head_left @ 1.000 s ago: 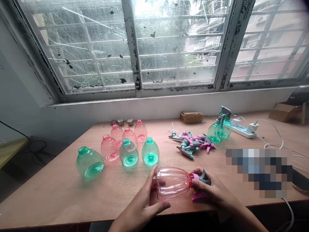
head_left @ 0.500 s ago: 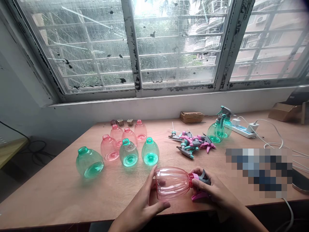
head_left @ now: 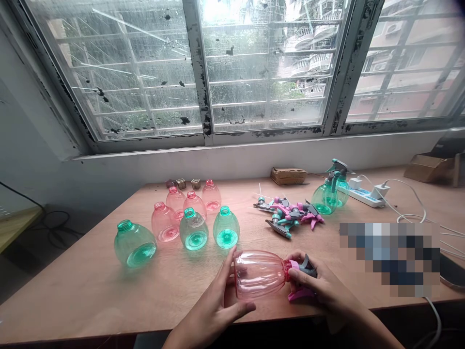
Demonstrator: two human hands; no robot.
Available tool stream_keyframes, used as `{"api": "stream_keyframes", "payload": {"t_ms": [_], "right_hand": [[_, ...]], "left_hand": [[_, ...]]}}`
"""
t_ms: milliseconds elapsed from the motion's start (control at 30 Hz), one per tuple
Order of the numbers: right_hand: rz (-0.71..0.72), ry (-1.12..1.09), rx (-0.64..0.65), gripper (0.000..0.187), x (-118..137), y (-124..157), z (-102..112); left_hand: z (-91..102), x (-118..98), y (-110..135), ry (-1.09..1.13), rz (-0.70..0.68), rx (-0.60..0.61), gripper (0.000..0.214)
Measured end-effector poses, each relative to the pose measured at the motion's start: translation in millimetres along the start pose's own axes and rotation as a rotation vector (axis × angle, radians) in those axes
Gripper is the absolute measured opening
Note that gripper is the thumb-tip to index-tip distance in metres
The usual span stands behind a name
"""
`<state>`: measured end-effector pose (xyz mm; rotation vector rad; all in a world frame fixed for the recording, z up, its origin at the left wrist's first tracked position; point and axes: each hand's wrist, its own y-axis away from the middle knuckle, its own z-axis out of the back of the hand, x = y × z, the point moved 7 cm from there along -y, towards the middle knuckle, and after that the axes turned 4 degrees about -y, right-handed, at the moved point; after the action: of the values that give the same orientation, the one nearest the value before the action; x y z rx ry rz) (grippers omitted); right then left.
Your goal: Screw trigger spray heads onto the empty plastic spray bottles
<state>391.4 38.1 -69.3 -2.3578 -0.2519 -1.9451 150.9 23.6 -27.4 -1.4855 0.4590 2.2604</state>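
My right hand (head_left: 319, 278) grips the pink-and-grey spray head (head_left: 308, 268) at the neck of a ribbed pink bottle (head_left: 257, 275), held sideways over the table's (head_left: 94, 286) near edge. My left hand (head_left: 221, 293) cups the base, thumb clear of the plastic; I can't tell how firmly the fingers press. With so loose a hold, the base could slip or spin if I twist the neck, and a crooked collar could cross-thread. Just beyond my left hand stand three green bottles (head_left: 226, 230), easily knocked by my knuckles, with four pink bottles (head_left: 210, 197) farther back. Loose spray heads (head_left: 285, 213) lie tangled beyond the right hand, blocking a straight reach to two fitted green sprayers (head_left: 324, 198) and the power strip (head_left: 368, 196).
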Motion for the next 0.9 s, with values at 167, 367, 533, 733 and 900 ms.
{"api": "stream_keyframes", "payload": {"t_ms": [167,367,533,733,900], "right_hand": [[-0.026,-0.030,0.003,0.041,0.1,0.5,-2.0],[-0.030,-0.055,0.012,0.042,2.1,1.8,-4.7],[-0.025,-0.037,0.010,0.043,1.0,0.1,-3.5],[-0.032,-0.044,0.001,0.042,-0.3,0.6,-1.6],[-0.022,-0.029,-0.010,0.042,1.8,3.2,-2.0]], "left_hand": [[0.9,-1.1,-1.5,0.001,-0.021,-0.006,0.103],[0.1,-1.4,-2.8,-0.014,-0.020,-0.003,0.104],[1.2,-2.2,-1.3,-0.031,-0.024,-0.011,0.103],[1.9,-1.2,-0.7,-0.040,-0.022,-0.017,0.103],[1.0,-0.9,-0.8,-0.028,-0.007,-0.007,0.104]]}}
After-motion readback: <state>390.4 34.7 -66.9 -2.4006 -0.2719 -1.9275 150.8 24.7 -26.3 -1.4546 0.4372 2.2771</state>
